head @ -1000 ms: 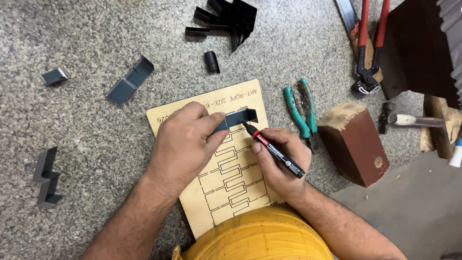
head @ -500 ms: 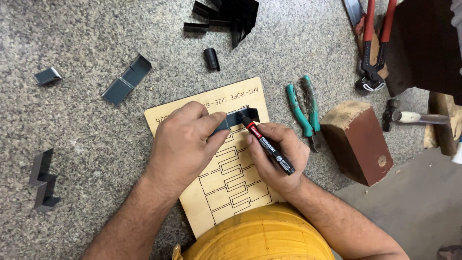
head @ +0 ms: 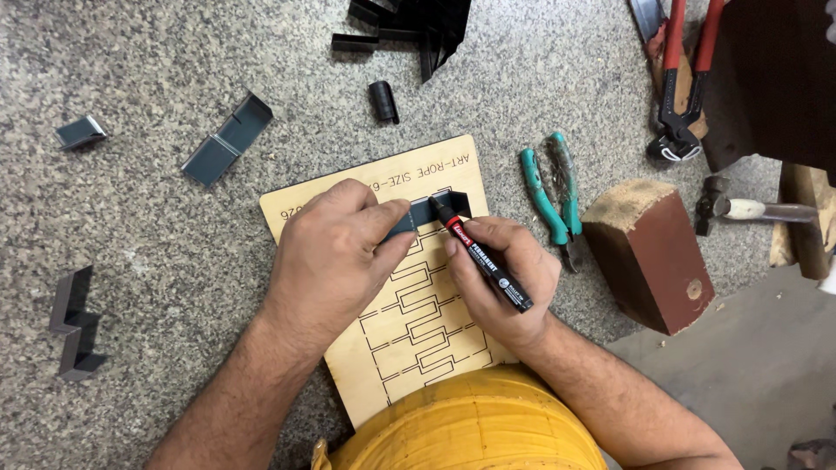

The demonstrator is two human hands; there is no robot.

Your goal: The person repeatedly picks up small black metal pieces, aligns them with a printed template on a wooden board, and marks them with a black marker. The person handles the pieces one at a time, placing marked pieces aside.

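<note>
Head view. A wooden template (head: 409,348), a light plywood board cut with bracket-shaped slots, lies on the granite counter (head: 157,70) at the centre of the frame. A dark metal strip (head: 428,213) lies across the upper part of the template. The left hand (head: 335,257) presses down on the strip, fingers (head: 387,218) closed over its left end. The right hand (head: 501,283) grips a black marker (head: 479,261) with a red band; its fingers are closed round the barrel, and the tip touches the strip near its right end.

Just right of the template lie green-handled pliers (head: 553,187). Beside them, further right, stands a brown wooden block (head: 649,257). Red-handled pincers (head: 684,78) lie at the upper right, and a small hammer (head: 740,209) lies at the right edge. A short black tube (head: 381,100) lies above the template. A pile of dark bent pieces (head: 409,26) sits at the top centre. A folded grey channel (head: 228,139) lies at the upper left, with a small grey clip (head: 81,132) further left. A stepped dark bracket (head: 74,324) lies at the left edge. Yellow cloth (head: 470,426) fills the bottom centre.
</note>
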